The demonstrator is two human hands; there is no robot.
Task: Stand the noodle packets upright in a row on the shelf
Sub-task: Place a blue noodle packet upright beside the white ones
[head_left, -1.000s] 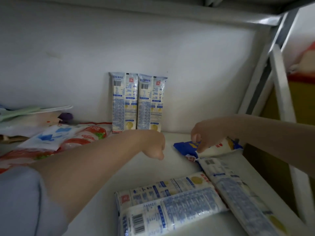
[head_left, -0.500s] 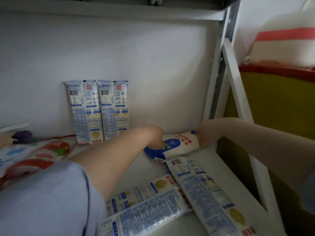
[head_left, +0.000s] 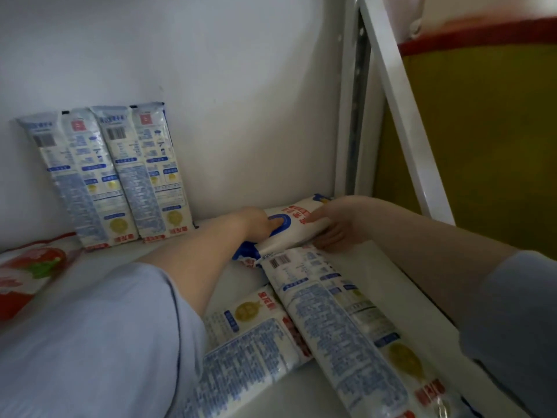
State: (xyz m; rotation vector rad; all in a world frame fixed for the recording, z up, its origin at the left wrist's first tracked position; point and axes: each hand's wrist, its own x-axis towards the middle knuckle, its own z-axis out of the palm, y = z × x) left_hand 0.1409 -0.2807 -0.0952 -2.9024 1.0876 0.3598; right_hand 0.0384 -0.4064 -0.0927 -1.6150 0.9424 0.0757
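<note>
Both hands take up the next noodle packet at the shelf's back right corner.

The left hand (head_left: 256, 224) curls over the blue-marked packet (head_left: 294, 229) near one end and the right hand (head_left: 334, 226) clamps the other, probably to tip it upright. It lies flat by the back wall, beside the two standing packets (head_left: 111, 176) leaning there; two more lying packets (head_left: 337, 327) wait near the shelf (head_left: 301, 396) front edge.

two upright noodle packets (head_left: 105, 176), three lying packets (head_left: 346, 321), two hands (head_left: 334, 224).
</note>
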